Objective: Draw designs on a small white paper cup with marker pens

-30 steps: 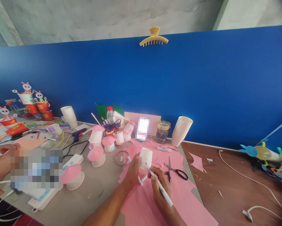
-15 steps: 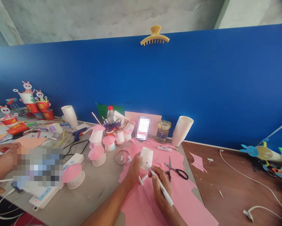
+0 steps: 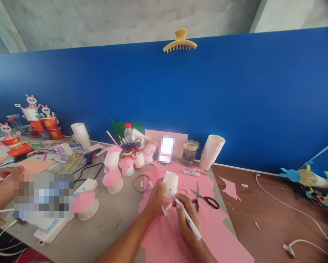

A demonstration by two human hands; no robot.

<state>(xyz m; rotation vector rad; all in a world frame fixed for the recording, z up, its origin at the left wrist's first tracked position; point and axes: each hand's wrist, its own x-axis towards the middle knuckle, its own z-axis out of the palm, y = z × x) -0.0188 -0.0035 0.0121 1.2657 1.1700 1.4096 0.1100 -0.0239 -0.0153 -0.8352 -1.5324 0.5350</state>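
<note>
My left hand [image 3: 154,197] grips an upturned white paper cup [image 3: 170,183] over a sheet of pink paper [image 3: 185,233]. A small white pen cap [image 3: 166,207] sticks out below that hand. My right hand [image 3: 187,215] is closed round a white pen [image 3: 188,218], with its tip touching the lower side of the cup. Black-handled scissors [image 3: 204,198] lie on the pink paper just right of both hands.
A stack of white cups [image 3: 211,151], a glass jar [image 3: 189,153] and pink-topped cups [image 3: 113,180] stand behind my hands. Another person's hands [image 3: 1,186] rest at the far left. A tape ring [image 3: 142,182], glue gun [image 3: 92,155] and cables lie about.
The hands, cup and pen stay almost still; only the view has shifted very slightly.
</note>
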